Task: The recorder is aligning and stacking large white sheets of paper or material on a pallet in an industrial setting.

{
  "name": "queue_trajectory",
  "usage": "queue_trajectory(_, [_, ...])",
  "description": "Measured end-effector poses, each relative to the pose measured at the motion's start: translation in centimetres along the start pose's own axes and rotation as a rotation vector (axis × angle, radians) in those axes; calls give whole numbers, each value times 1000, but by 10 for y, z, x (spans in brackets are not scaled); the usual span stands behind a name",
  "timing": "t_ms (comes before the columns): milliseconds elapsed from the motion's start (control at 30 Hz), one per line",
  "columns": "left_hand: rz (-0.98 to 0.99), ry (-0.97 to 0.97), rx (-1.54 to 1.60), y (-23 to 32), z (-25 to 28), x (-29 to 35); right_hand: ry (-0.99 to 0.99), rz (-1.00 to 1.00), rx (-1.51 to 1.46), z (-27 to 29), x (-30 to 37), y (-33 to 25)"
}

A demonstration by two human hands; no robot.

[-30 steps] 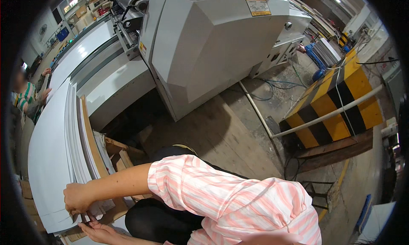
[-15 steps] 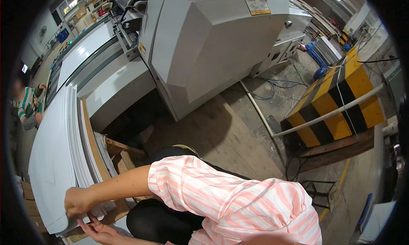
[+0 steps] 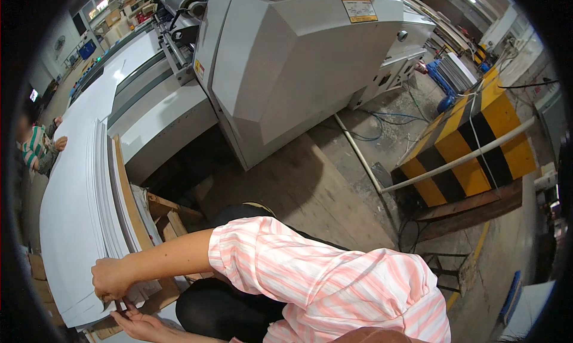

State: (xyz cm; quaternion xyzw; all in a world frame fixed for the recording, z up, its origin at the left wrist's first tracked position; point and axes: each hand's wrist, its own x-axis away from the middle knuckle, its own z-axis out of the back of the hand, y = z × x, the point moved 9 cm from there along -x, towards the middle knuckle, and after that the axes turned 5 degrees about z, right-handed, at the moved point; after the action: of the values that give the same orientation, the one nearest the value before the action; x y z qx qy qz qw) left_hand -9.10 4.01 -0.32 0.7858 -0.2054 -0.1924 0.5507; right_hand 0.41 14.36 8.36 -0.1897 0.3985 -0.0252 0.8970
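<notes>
A tall stack of large white paper sheets (image 3: 68,223) fills the left side. My right hand (image 3: 112,278), its bare forearm crossing from the right, is closed at the stack's near right edge, fingers curled down at the sheets. What exactly lies between its fingertips is partly hidden. Just below it, my left hand (image 3: 142,325) is palm up, with its fingers stretched and apart beside the sheet edges and close to the right hand's fingertips. Across the stack, a co-worker's hand (image 3: 61,143) rests at the far edge of the top sheet.
A big grey machine (image 3: 298,74) stands ahead, its feed table (image 3: 140,47) joining the stack's far end. Wooden boards (image 3: 292,194) lie on the floor. To the right are a white pipe rail (image 3: 459,156) and a yellow-black striped block (image 3: 471,146). A stool (image 3: 450,268) stands behind it.
The top sheet now reaches farther onto the feed table, and its raised near corner lies flatter. The co-worker's hands have shifted farther along the edge. My right hand has moved slightly up.
</notes>
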Motion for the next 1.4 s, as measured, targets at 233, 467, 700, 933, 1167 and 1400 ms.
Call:
queue_trajectory(233, [-50, 14, -32, 1, 12, -3, -145, 26, -28, -1, 2, -17])
queue_trajectory(467, [-18, -127, 163, 4, -10, 7, 176, 40, -212, 11, -1, -8])
queue_trajectory(700, [-83, -190, 53, 21, -26, 23, 611, -291, -678, 36, 2, 23])
queue_trajectory(933, [-62, -16, -31, 6, 5, -4, 109, -8, -129, 10, -2, -8])
queue_trajectory(1167, [3, -139, 25, -11, 14, -19, -191, -36, -42, -8, 1, -6])
queue_trajectory(1400, [7, -97, 178, 12, -21, 21, 114, 225, -128, 15, 4, -22])
